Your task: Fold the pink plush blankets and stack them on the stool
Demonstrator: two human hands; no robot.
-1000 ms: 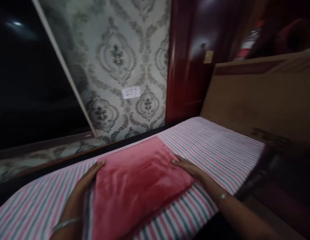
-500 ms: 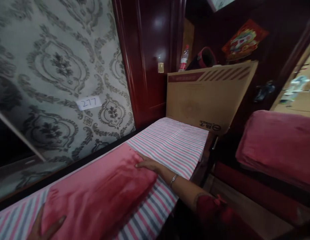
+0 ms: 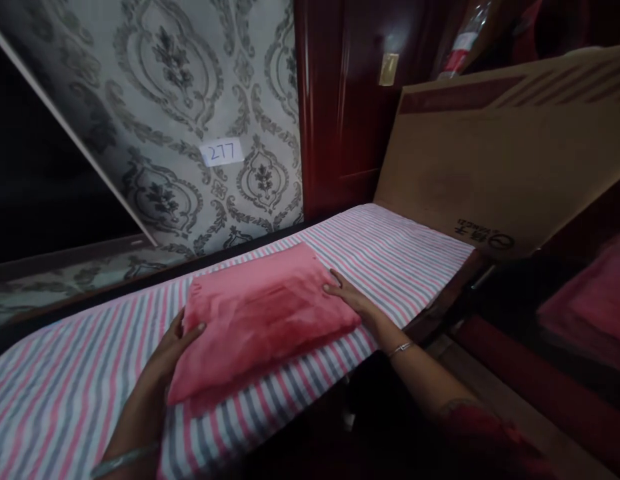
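A folded pink plush cloth (image 3: 260, 313) lies on a striped sheet (image 3: 90, 373) of pink, grey and white. My left hand (image 3: 177, 340) grips its left side, thumb on top, the other fingers partly hidden at the edge. On the opposite side, my right hand (image 3: 350, 293) holds the right edge with its thumb on the upper face. The fold nearest me hangs slightly loose, showing layers beneath.
A large cardboard box (image 3: 490, 160) stands at the far end, with a plastic bottle (image 3: 463, 47) behind it. More pink plush fabric (image 3: 595, 307) is at the right. A dark screen (image 3: 50, 167) is on the left, beside patterned wallpaper (image 3: 180, 67).
The view has swung left and down, so the whole cloth shows. My left hand has come fully into view at the cloth's left side. Both hands stay on the cloth.
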